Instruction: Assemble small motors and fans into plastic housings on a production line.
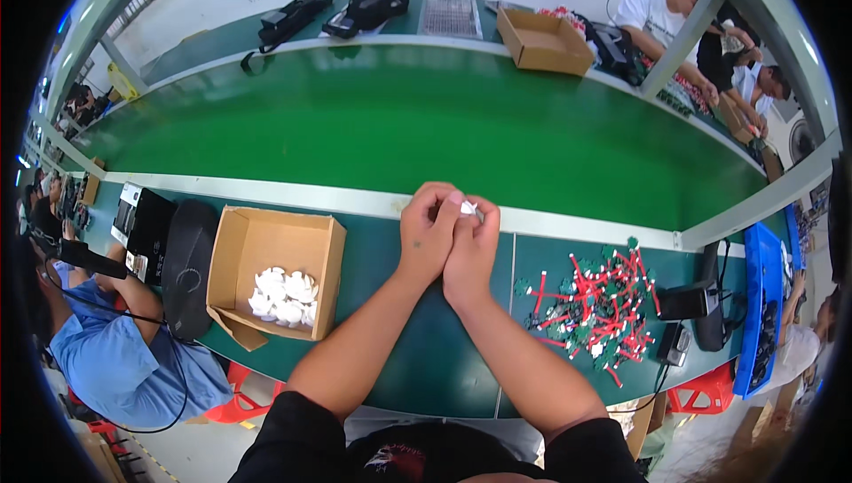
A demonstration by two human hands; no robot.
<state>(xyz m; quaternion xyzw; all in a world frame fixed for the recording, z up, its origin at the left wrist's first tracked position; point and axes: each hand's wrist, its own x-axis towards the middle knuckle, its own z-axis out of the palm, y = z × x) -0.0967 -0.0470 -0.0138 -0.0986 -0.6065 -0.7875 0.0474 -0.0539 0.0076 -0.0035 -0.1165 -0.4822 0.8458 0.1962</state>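
My left hand [427,233] and my right hand [471,257] are pressed together above the table's far edge, fingers curled inward. Between them, near the thumb tips, shows a small white piece [468,208]; the rest of it is hidden by the fingers. To the left of my forearms stands an open cardboard box [327,272] with a heap of white pieces [284,296] inside. On the right lies a loose pile of red strips [593,292] with white ends, mixed with small green parts.
Beyond the dark green table [426,359] runs a wide green surface [408,119]. A black case [188,270] sits left of the box. Black devices [690,302] and a blue bin [761,306] stand at right. People [115,341] work on both sides; metal posts [763,190] frame the station.
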